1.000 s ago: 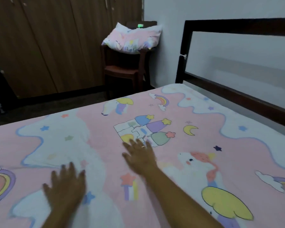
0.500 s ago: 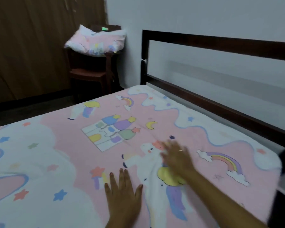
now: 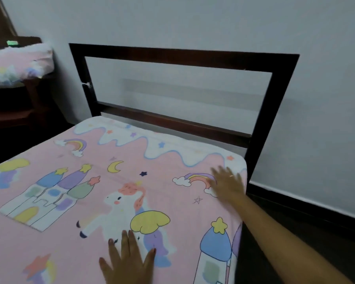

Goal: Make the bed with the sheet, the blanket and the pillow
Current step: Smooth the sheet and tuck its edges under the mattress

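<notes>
Grey wall, dark headboard (image 3: 180, 58) behind bed. Sheet (image 3: 115, 193) spread flat over mattress. Left hand (image 3: 129, 263) and right hand (image 3: 228, 185) flat, fingers straight, pressing sheet, gripping nothing. Pillow (image 3: 16, 64) on chair (far left). Blanket unseen; both likely remain.

Grey-white wall (image 3: 193, 21); dark wooden headboard (image 3: 180, 56) against it; brown chair (image 3: 6, 116) left; dark floor (image 3: 344, 236).

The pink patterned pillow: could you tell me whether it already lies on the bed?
No, the pink patterned pillow sits on the dark wooden chair, left of the dark headboard.
</notes>
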`<action>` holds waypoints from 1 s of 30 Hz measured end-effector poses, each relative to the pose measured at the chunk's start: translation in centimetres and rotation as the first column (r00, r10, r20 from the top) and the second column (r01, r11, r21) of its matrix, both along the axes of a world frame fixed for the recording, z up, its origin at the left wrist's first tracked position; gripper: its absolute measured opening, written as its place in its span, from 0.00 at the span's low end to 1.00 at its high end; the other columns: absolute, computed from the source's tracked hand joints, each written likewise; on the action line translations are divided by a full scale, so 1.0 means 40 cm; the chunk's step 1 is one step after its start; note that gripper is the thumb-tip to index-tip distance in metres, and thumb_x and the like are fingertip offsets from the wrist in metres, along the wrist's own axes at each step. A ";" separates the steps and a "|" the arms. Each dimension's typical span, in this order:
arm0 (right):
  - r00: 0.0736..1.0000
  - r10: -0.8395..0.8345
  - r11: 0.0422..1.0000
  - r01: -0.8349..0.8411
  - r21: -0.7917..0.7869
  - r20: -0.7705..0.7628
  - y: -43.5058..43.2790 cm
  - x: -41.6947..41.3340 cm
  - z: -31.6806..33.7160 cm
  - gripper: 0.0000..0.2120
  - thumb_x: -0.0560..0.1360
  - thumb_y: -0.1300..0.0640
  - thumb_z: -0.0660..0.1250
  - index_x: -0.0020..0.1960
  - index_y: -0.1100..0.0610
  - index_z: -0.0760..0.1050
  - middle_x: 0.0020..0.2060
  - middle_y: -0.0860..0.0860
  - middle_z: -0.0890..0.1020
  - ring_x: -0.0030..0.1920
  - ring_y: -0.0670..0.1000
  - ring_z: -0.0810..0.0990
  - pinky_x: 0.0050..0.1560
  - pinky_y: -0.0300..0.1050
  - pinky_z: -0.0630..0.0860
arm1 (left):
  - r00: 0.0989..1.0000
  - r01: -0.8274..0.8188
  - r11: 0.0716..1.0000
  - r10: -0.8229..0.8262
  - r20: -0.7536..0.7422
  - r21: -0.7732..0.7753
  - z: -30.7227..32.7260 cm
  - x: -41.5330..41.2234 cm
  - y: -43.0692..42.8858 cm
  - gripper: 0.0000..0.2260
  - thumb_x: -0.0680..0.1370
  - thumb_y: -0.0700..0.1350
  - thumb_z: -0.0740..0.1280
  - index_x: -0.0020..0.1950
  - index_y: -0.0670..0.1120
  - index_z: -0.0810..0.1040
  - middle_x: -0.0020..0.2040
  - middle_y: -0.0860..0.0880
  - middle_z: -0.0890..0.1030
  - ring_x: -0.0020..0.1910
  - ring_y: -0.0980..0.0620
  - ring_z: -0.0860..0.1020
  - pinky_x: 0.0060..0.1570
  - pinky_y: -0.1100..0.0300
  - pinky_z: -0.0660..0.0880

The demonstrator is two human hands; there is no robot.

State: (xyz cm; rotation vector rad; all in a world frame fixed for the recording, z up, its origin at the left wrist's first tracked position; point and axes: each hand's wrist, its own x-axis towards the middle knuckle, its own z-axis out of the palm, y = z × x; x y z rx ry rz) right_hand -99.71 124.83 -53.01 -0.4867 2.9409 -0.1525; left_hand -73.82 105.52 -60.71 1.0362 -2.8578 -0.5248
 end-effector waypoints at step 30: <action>0.976 0.093 0.995 -0.095 0.002 -0.198 -0.210 -0.357 -0.104 0.28 0.80 0.38 0.44 0.78 0.45 0.49 0.77 0.45 0.54 0.77 0.50 0.53 0.74 0.56 0.47 | 0.998 0.043 0.998 -0.045 -0.040 -0.039 -0.010 -0.323 0.034 0.36 0.72 0.72 0.36 0.68 0.59 0.69 0.67 0.48 0.76 0.65 0.36 0.71 0.60 0.28 0.57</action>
